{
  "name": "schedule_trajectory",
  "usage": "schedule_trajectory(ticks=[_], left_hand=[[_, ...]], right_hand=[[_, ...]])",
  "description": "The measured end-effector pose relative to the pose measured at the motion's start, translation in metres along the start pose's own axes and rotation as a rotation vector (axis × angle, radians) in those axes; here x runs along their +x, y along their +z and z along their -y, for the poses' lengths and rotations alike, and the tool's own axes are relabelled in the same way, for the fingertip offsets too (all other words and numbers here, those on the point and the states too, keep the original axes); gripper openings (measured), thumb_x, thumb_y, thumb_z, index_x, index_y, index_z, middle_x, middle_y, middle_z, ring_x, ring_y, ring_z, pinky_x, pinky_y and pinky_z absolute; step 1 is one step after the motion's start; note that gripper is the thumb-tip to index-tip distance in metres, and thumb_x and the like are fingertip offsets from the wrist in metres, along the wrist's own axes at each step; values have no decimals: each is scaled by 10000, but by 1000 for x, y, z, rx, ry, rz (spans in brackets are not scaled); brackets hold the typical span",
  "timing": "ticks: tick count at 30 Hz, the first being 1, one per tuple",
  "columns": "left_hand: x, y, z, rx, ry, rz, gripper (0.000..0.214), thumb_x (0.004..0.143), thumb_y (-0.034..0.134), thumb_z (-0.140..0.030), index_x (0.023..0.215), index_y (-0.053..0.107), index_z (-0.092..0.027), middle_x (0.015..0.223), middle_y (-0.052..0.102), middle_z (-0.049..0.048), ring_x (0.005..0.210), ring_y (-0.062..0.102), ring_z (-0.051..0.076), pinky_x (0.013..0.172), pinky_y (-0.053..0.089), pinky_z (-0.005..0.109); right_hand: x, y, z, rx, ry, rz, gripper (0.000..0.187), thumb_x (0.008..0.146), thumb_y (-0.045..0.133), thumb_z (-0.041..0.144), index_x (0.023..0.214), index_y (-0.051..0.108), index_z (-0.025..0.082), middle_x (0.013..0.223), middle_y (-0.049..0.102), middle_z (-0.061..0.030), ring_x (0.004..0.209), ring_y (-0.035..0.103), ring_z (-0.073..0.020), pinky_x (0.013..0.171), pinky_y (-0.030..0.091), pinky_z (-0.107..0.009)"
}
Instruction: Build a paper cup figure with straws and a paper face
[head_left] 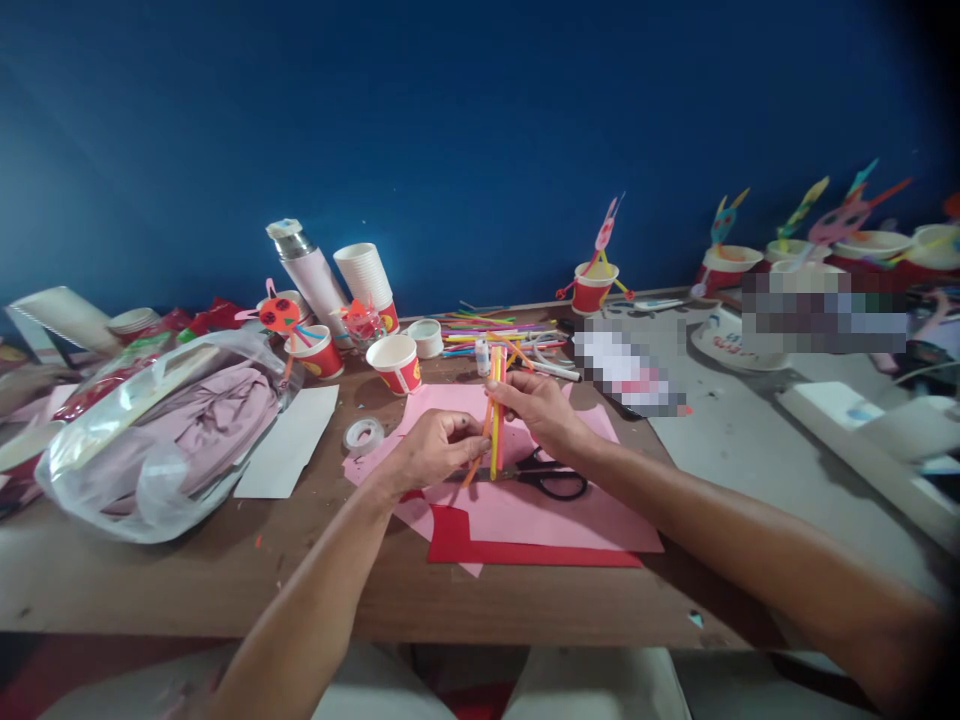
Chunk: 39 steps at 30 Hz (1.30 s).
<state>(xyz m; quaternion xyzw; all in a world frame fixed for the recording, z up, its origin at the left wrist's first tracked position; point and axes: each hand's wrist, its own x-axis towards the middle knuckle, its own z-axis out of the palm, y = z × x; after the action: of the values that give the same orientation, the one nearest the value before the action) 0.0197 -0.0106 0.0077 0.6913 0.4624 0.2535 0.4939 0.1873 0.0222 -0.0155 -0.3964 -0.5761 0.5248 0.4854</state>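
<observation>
Right hand (pixel 536 405) pinches the bundle of coloured strips (pixel 499 425) near its upper end, long axis near-upright in view above the pink sheet (pixel 547 525), left hand (pixel 442 447) nearer its foot, fingertips closed on the slanting orange strip (pixel 472 471).

My right fingers (pixel 507 393) are pinching the upper part of the yellow and pink strips (pixel 495 446), which are standing nearly upright, while my left fingers (pixel 471 446) are gripping an orange strip (pixel 471 474) slanting beside them. Below, pink paper (pixel 562 525) is partly covering a red sheet (pixel 450 550) on the tabletop (pixel 360 595), and black-handled scissors (pixel 564 489) are lying on the pink. A tape roll (pixel 352 437) is resting to the left, a red-and-white cup (pixel 394 366) is standing behind it, and colourful sticks (pixel 480 330) are lying in a pile farther back.
</observation>
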Motion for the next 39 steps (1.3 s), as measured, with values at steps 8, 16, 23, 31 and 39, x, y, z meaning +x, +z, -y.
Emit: schedule_trajectory(ticks=[8,16,23,31,39], left_hand=[[1,-9,-1,-227,-59,-180,306,768,560,-417,735,641,-124,726,646,52,621,583,119,598,465,245],[4,-8,2,-435,-64,-200,265,720,625,-379,675,603,-119,581,541,-9,509,482,71,485,390,195],[3,-7,1,-373,-69,-229,203,671,668,-312,660,603,-120,569,542,-17,509,482,71,496,383,200],[-1,-7,-4,-370,-31,-248,193,693,641,-306,649,605,-122,590,541,-13,516,465,68,496,371,194],[0,-12,-4,-409,8,-275,241,744,582,-341,620,580,-134,550,518,-21,492,439,66,503,369,197]], right_hand=[[-6,4,3,-50,32,95,310,745,569,439,646,557,146,594,486,31,549,421,-79,536,338,-219],[-23,18,3,-115,122,261,335,753,564,466,698,600,137,613,509,19,536,415,-76,497,318,-201],[-26,20,3,-80,147,275,354,751,568,478,738,640,132,635,551,8,549,445,-79,509,334,-196],[-25,19,3,-93,124,264,331,780,544,452,710,607,134,641,528,10,583,448,-85,550,350,-202],[-27,21,3,-104,178,254,296,773,553,423,677,581,144,634,535,15,579,477,-90,529,366,-196]])
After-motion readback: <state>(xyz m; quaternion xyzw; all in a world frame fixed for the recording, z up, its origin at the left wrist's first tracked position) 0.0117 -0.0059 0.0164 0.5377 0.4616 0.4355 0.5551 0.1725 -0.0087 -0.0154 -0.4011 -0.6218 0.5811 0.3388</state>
